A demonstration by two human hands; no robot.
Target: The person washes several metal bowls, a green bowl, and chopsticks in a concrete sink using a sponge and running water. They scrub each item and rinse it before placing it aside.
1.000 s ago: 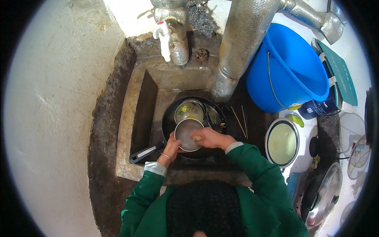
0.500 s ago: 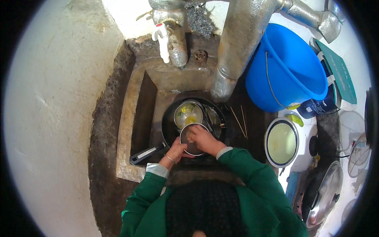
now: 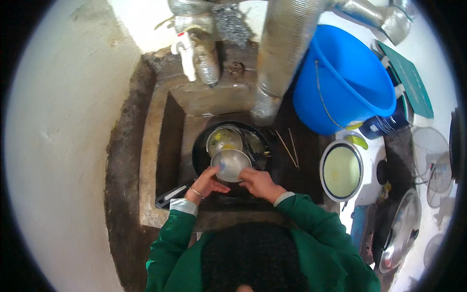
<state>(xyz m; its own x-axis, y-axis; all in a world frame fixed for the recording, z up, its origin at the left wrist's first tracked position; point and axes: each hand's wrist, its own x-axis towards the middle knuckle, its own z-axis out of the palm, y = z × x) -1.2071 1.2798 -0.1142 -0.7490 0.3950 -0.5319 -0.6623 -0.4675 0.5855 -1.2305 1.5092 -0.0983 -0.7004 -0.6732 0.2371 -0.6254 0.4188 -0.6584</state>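
Both hands are on a round metal bowl [image 3: 231, 163] low over a black pan [image 3: 200, 158] in the concrete sink. My left hand [image 3: 208, 184] grips its left rim, thumb up. My right hand [image 3: 258, 182] has fingers curled on the right rim. Just behind, a second metal bowl [image 3: 223, 141] with yellow and green bits lies inside the pan. The pan's black handle [image 3: 171, 195] sticks out toward the lower left. Two thin sticks [image 3: 287, 148] lie to the pan's right.
A white tap [image 3: 188, 61] and foil-wrapped pipes [image 3: 282, 44] stand at the back. To the right are a blue bucket [image 3: 343, 82], a pale basin [image 3: 338, 173] and a metal-lidded pot [image 3: 404, 228]. The sink's rim [image 3: 148, 160] and a white wall border the left.
My right hand has moved from inside the held bowl out to its right rim. The bowl's inside now shows. The whole view has shifted a little.
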